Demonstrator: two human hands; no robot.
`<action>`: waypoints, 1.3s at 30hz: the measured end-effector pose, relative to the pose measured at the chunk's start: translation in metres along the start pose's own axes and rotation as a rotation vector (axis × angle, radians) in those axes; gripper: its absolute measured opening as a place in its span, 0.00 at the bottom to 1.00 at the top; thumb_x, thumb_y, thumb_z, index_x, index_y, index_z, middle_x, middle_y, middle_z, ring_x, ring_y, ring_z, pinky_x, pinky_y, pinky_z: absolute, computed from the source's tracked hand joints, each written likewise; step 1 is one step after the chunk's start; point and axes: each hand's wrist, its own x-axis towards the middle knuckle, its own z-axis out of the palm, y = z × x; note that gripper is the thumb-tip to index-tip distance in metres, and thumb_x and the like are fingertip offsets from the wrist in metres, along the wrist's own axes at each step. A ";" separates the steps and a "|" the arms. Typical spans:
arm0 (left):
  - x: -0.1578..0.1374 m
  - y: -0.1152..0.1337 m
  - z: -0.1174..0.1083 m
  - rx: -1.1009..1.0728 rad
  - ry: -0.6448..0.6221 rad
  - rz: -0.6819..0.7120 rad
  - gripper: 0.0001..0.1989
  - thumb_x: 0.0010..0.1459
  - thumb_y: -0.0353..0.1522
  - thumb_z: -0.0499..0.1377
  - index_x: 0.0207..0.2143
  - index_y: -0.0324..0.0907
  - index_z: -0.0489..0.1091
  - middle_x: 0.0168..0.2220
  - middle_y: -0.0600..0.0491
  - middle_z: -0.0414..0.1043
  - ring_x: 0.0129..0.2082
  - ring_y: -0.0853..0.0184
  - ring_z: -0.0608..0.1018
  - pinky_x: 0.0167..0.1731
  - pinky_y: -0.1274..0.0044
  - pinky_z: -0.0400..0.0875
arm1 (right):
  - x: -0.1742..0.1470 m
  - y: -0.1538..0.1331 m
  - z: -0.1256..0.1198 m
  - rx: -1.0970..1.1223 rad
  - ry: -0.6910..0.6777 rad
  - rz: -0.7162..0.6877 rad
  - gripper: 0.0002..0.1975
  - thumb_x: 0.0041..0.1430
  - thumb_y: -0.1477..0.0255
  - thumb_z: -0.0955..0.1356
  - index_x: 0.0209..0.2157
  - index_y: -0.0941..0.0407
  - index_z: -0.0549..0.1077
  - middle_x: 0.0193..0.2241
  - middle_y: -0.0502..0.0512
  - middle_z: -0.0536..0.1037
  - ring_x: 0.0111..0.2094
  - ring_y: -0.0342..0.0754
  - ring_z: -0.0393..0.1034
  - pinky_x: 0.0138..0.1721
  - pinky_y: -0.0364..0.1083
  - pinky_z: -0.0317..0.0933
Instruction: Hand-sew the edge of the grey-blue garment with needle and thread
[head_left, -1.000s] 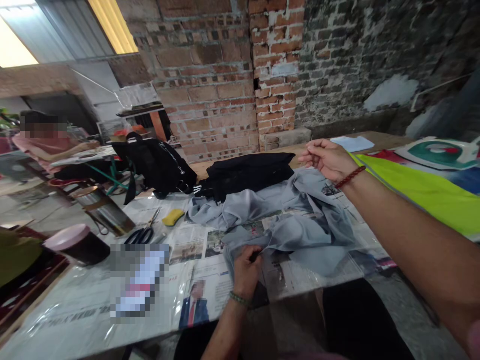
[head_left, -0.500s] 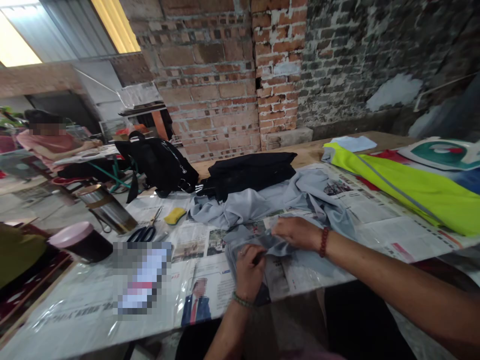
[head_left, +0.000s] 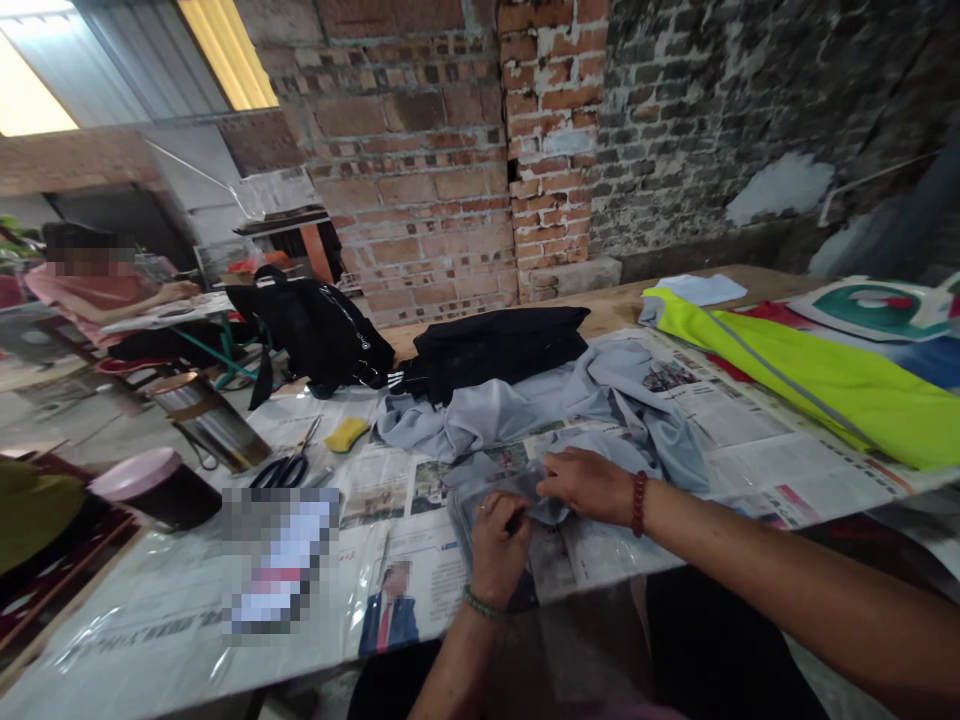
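Light grey fabric (head_left: pixel 487 415) lies crumpled across the newspaper-covered table (head_left: pixel 307 620), with a flatter part of it reaching toward me. My left hand (head_left: pixel 499 545), a green bead bracelet at its wrist, is closed at the near edge of this fabric, thumb and fingers pinched together. Just to its right, my right hand (head_left: pixel 589 485), with a red bead bracelet, has its fingers closed on the same grey fabric. The exact spot that each set of fingertips pinches is partly hidden by the hands.
Behind the fabric lie folded black cloth (head_left: pixel 499 345) and a black backpack (head_left: pixel 315 330). On the left are scissors (head_left: pixel 289 465), a yellow sponge (head_left: pixel 346 434), a steel flask (head_left: pixel 210 420) and a lidded cup (head_left: pixel 161 490). A neon vest (head_left: pixel 810 375) and an iron (head_left: pixel 877 308) lie right. Another person (head_left: pixel 97 290) sits farther off.
My right hand has come slightly down and nearer to me with the fabric. My left hand stays almost in place. The whole view has shifted a little.
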 end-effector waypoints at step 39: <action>0.005 -0.001 0.001 0.021 -0.069 0.028 0.06 0.47 0.25 0.53 0.26 0.41 0.69 0.26 0.54 0.71 0.29 0.68 0.73 0.32 0.76 0.64 | 0.014 -0.020 0.012 1.148 0.253 0.564 0.09 0.47 0.76 0.65 0.33 0.59 0.68 0.20 0.46 0.70 0.16 0.38 0.63 0.20 0.38 0.56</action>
